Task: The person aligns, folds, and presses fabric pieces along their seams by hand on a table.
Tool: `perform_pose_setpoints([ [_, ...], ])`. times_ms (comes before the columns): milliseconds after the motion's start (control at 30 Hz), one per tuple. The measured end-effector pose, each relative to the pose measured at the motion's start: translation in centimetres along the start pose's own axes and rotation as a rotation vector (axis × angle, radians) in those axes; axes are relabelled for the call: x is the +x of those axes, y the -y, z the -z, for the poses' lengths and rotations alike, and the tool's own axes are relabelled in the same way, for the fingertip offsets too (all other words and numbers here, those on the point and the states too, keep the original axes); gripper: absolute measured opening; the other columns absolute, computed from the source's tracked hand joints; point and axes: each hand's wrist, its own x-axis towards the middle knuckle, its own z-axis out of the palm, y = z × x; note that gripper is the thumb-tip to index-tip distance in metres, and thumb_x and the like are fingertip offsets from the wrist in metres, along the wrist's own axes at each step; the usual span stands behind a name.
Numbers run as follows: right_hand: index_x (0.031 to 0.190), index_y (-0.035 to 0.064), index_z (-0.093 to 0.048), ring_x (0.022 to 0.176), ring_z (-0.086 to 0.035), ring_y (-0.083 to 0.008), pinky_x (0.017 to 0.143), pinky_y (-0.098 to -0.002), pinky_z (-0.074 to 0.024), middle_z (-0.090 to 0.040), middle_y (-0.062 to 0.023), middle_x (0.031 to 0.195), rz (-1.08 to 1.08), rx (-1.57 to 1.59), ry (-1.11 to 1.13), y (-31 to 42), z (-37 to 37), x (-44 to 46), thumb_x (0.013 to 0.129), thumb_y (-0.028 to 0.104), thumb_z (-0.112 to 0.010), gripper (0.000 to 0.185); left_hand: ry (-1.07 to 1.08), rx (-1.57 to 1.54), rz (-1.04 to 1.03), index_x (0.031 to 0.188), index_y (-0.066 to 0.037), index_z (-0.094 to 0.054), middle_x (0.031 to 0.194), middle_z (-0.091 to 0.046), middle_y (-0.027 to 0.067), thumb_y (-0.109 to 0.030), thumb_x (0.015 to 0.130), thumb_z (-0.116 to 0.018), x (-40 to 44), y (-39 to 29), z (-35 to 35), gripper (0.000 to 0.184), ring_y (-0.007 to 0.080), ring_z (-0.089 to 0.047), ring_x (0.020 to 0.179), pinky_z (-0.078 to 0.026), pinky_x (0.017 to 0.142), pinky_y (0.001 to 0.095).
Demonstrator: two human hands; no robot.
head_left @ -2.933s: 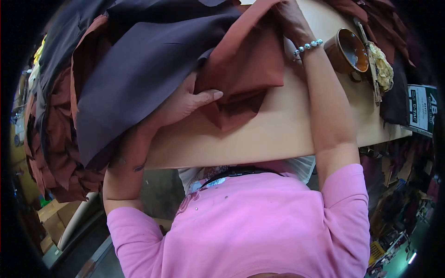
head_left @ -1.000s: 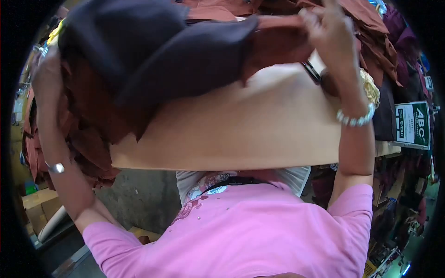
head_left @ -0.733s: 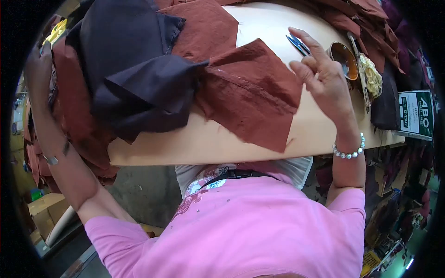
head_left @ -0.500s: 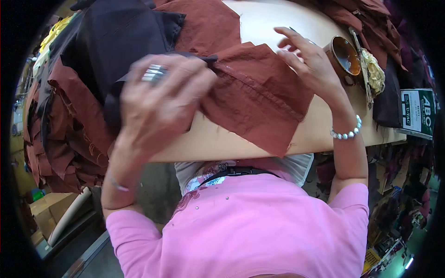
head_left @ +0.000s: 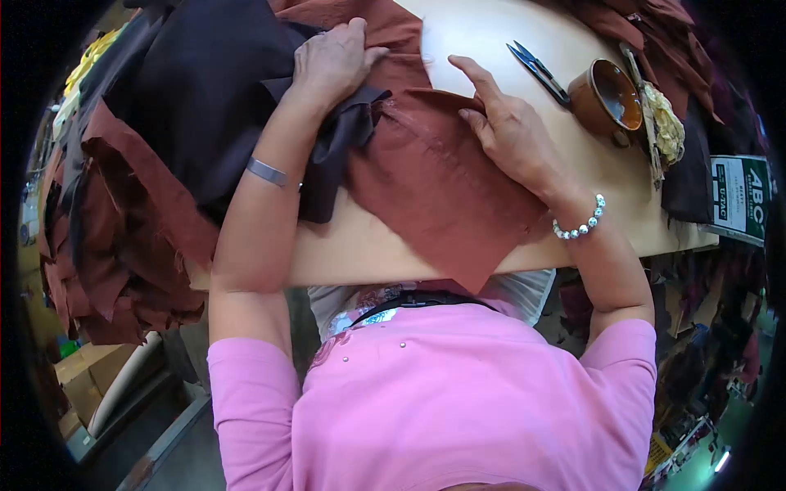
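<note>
A rust-brown cloth piece (head_left: 442, 180) lies over the front part of the table, its lower corner hanging past the edge. My left hand (head_left: 334, 61) rests at the border of the dark cloth (head_left: 213, 90) and the brown cloth behind; its fingers are partly spread and I cannot make out a hold on either fabric. My right hand (head_left: 508, 131) is over the upper right of the front brown piece, index finger stretched out, thumb near the cloth's raised edge. Small thread snips (head_left: 539, 72) lie on the table behind my right hand.
A brown cup (head_left: 606, 98) stands right of the snips, beside a stick and a pale yellow bundle (head_left: 665, 123). Brown cloth piles hang at the left (head_left: 123, 245) and lie at the back right (head_left: 655, 41). A green-white ABC box (head_left: 741, 196) sits at the right.
My left hand has come from the far left across to the middle cloth. My right hand has moved left over the brown piece, leaving the snips in view. The brown piece now lies spread out.
</note>
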Motion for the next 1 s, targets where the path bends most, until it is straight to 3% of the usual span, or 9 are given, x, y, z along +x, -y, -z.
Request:
perform_pose_setpoints([
  [100,0.137,0.0192,-0.034,0.073,-0.06,-0.0413,0.063,-0.0468,-0.047,-0.063,-0.0209,0.081,0.051,-0.004,-0.047,0.0,-0.1,-0.9,0.084,0.006,-0.059,0.06,0.143,-0.097,-0.023,0.096,-0.005,-0.054,0.095,-0.065,0.0204,-0.032,0.091,-0.049,0.6,0.5,0.0,0.028,0.0397,-0.062,0.089,-0.049,0.076,0.0491],
  [200,0.138,0.0194,-0.035,0.073,-0.06,-0.0415,0.062,-0.0457,-0.0464,-0.063,-0.0223,0.082,0.12,0.006,-0.121,-0.2,-0.7,-0.8,0.084,0.005,-0.061,0.062,-0.11,-0.067,0.166,0.097,-0.006,-0.057,0.092,-0.065,0.0185,-0.025,0.09,-0.052,1.5,2.2,0.0,0.02,0.0368,-0.063,0.089,-0.05,0.072,0.0464],
  [300,0.138,0.0199,-0.035,0.071,-0.06,-0.0404,0.062,-0.0449,-0.0468,-0.063,-0.0213,0.079,0.101,0.023,-0.148,-0.5,-1.0,-0.7,0.083,0.005,-0.062,0.063,-0.21,-0.409,0.33,0.091,-0.004,-0.06,0.098,-0.064,0.0179,-0.017,0.088,-0.058,1.7,4.3,1.6,0.014,0.028,-0.064,0.088,-0.049,0.073,0.0389],
  [467,0.141,0.0218,-0.032,0.067,-0.06,-0.0367,0.064,-0.0424,-0.0471,-0.062,-0.0173,0.079,-0.022,-0.004,-0.103,-0.9,0.0,-0.6,0.081,0.009,-0.066,0.07,-0.495,-0.312,-0.208,0.1,-0.007,-0.061,0.097,-0.062,0.0095,-0.014,0.084,-0.063,-2.1,0.1,6.6,0.017,0.0297,-0.061,0.08,-0.05,0.072,0.0372],
  [533,0.142,0.0225,-0.031,0.067,-0.059,-0.0351,0.064,-0.0416,-0.047,-0.062,-0.0152,0.081,-0.008,-0.107,-0.123,-1.8,-0.1,0.0,0.08,0.01,-0.067,0.072,-0.447,-0.34,-0.563,0.095,-0.008,-0.061,0.086,-0.061,0.0088,-0.003,0.078,-0.061,-4.5,-1.9,7.5,0.018,0.0282,-0.06,0.077,-0.05,0.07,0.0389],
  [633,0.142,0.0224,-0.031,0.073,-0.06,-0.0314,0.067,-0.0407,-0.046,-0.062,-0.0149,0.092,-0.063,-0.036,-0.028,-1.7,0.5,1.4,0.079,0.008,-0.067,0.074,-0.064,-0.206,-0.616,0.093,-0.006,-0.059,0.099,-0.058,0.0073,-0.006,0.073,-0.058,-8.0,-4.2,7.1,0.02,0.0227,-0.06,0.089,-0.048,0.077,0.0336],
  [767,0.137,0.0025,-0.036,0.061,-0.061,-0.032,0.054,-0.04,-0.0499,-0.063,-0.0238,0.088,0.104,-0.144,-0.093,-1.2,0.4,2.2,0.085,0.003,-0.045,0.053,-0.03,-0.182,-0.46,0.097,-0.005,-0.059,0.103,-0.059,0.0091,-0.005,0.078,-0.063,-9.6,-3.9,5.3,0.02,0.0283,-0.061,0.088,-0.051,0.074,0.0362],
  [867,0.135,0.0016,-0.04,0.071,-0.063,-0.0339,0.064,-0.0409,-0.0515,-0.063,-0.0231,0.095,-0.001,-0.19,-0.031,-1.3,-0.1,2.5,0.086,0.002,-0.039,0.048,-0.031,-0.138,-0.321,0.096,-0.005,-0.059,0.099,-0.059,0.0097,0.0,0.079,-0.057,-9.1,-2.8,5.0,0.017,0.0291,-0.061,0.081,-0.051,0.07,0.036],
  [1000,0.132,0.004,-0.045,0.08,-0.062,-0.034,0.072,-0.0396,-0.0514,-0.062,-0.0212,0.104,0.34,-0.199,-0.242,-3.0,-1.2,2.7,0.087,0.004,-0.041,0.045,-0.113,-0.048,-0.306,0.095,-0.005,-0.059,0.097,-0.06,0.0087,-0.001,0.081,-0.058,-7.4,-2.1,6.2,0.015,0.0276,-0.061,0.085,-0.049,0.073,0.0349],
])
